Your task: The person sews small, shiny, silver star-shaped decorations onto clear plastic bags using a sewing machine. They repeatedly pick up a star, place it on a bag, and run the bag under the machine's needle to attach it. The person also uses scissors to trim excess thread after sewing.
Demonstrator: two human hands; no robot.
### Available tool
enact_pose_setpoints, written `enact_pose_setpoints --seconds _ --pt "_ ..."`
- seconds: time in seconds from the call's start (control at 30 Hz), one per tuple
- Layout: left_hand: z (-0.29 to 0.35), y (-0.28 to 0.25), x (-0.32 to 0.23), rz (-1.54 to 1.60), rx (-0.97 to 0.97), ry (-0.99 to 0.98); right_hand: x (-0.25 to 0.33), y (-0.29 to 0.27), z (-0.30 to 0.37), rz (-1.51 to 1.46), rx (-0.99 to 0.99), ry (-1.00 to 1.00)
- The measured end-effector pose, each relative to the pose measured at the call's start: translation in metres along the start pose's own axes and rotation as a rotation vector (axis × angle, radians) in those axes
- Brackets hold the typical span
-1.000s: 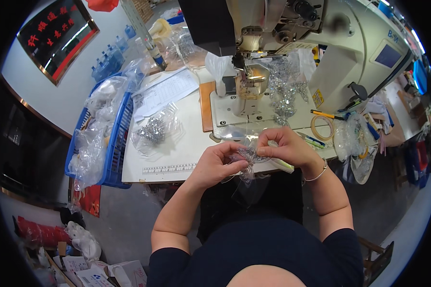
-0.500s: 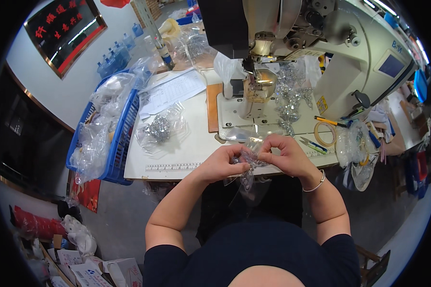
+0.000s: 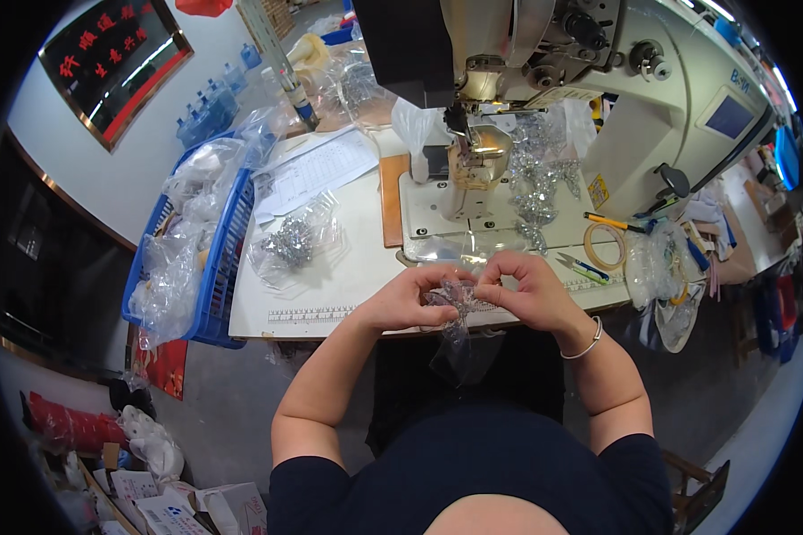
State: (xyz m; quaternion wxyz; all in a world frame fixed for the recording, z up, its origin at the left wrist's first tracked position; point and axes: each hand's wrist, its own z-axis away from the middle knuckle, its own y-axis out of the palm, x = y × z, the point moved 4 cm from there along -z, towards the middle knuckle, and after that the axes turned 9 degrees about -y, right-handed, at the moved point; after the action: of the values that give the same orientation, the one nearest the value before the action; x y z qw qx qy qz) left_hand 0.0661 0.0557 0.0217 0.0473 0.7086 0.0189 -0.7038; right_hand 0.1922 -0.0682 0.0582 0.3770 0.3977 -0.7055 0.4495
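Both hands are at the table's front edge, just below the sewing machine (image 3: 477, 169). My left hand (image 3: 405, 301) pinches a clear plastic piece with silvery, glittering decoration (image 3: 458, 332), and part of it hangs below the edge. From the other side, my right hand (image 3: 528, 292) grips the same piece with thumb and curled fingers. Fingers hide much of it. Behind the hands lies shiny clear film (image 3: 473, 248). To the left, a clear plastic bag (image 3: 296, 245) spreads around a clump of silvery sparkling pieces. More glittery silver pieces (image 3: 535, 192) lie beside the machine's post.
A blue basket (image 3: 232, 254) full of plastic bags stands left of the table. Paper sheets (image 3: 317, 169) and an orange-brown strip (image 3: 393, 203) lie on the tabletop. At right are a tape roll (image 3: 605, 247), small green-handled snips (image 3: 589, 270) and a yellow cutter (image 3: 607, 221).
The plastic piece has turned and bunched up between my fingers. Both hands have shifted only slightly, and the view has moved a little.
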Motion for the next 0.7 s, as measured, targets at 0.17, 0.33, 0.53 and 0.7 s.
enact_pose_setpoints --seconds 0.17,0.33,0.53,0.7 --pt "-0.004 -0.014 0.003 0.066 0.045 -0.190 -0.011 -0.002 -0.002 0.079 -0.112 -0.038" --pt "-0.040 -0.051 -0.029 0.013 0.054 -0.282 -0.019 -0.020 -0.025 -0.052 -0.358 0.001" --pt "-0.085 -0.076 -0.064 0.018 -0.008 -0.430 -0.017 -0.046 -0.058 -0.149 -0.504 -0.009" --pt "-0.100 -0.080 -0.086 0.071 -0.019 -0.524 -0.021 -0.061 -0.076 -0.105 -0.550 -0.001"
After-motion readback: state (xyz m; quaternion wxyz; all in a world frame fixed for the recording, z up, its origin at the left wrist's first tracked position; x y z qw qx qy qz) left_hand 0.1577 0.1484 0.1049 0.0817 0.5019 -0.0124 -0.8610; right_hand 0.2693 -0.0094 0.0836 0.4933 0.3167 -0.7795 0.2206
